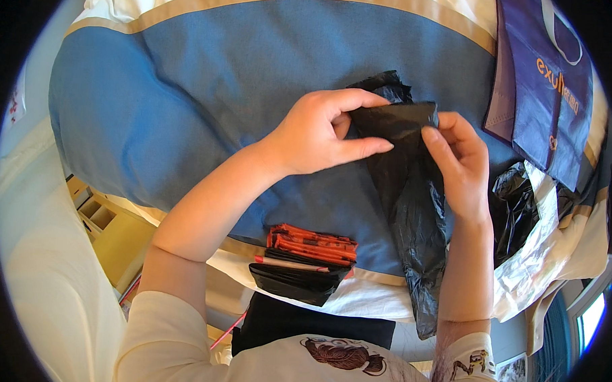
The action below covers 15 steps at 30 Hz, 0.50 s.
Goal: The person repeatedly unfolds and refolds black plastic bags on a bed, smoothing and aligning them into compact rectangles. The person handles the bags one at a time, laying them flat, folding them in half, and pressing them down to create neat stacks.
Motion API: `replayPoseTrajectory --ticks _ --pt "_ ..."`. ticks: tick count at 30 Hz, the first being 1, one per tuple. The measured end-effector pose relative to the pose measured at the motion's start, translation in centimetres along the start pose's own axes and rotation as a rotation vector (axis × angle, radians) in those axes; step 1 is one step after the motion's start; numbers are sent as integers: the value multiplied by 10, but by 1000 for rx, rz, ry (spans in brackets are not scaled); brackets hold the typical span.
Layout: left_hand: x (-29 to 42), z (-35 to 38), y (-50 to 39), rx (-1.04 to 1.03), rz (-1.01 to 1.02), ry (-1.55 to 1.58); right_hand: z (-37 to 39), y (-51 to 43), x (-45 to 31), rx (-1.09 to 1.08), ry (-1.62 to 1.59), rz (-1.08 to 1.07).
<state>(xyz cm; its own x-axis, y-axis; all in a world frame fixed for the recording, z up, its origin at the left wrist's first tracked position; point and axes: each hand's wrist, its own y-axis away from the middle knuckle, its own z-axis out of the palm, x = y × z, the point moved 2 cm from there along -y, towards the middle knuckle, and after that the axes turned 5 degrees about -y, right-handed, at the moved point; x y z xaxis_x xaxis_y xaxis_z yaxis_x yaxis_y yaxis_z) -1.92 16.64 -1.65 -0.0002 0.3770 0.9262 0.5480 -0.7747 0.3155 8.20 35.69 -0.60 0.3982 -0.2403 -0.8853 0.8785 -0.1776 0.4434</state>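
A black plastic bag (397,123), partly folded at its upper end, is held between my two hands above the blue bed cover. My left hand (323,128) grips the fold from the left, its thumb across the front. At the fold's right corner, my right hand (458,161) pinches the plastic between thumb and fingers. A long crumpled length of the same bag (417,255) trails down towards my lap. Nearer to me lies a row of flat folded bags, some red (311,244) and some black (297,282).
A dark blue carrier bag (547,98) with printing and a pale handle lies at the upper right. Below it are a crumpled black bag (515,213) and white plastic (528,269). Yellow furniture (125,240) stands past the bed's lower left edge.
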Motion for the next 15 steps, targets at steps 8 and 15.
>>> replayPoseTrajectory --ticks 8,15 --pt "-21 5 -7 243 -85 -187 14 -29 21 127 219 84" --pt "-24 3 -6 403 -167 -230 22 -31 30 206 450 -59"
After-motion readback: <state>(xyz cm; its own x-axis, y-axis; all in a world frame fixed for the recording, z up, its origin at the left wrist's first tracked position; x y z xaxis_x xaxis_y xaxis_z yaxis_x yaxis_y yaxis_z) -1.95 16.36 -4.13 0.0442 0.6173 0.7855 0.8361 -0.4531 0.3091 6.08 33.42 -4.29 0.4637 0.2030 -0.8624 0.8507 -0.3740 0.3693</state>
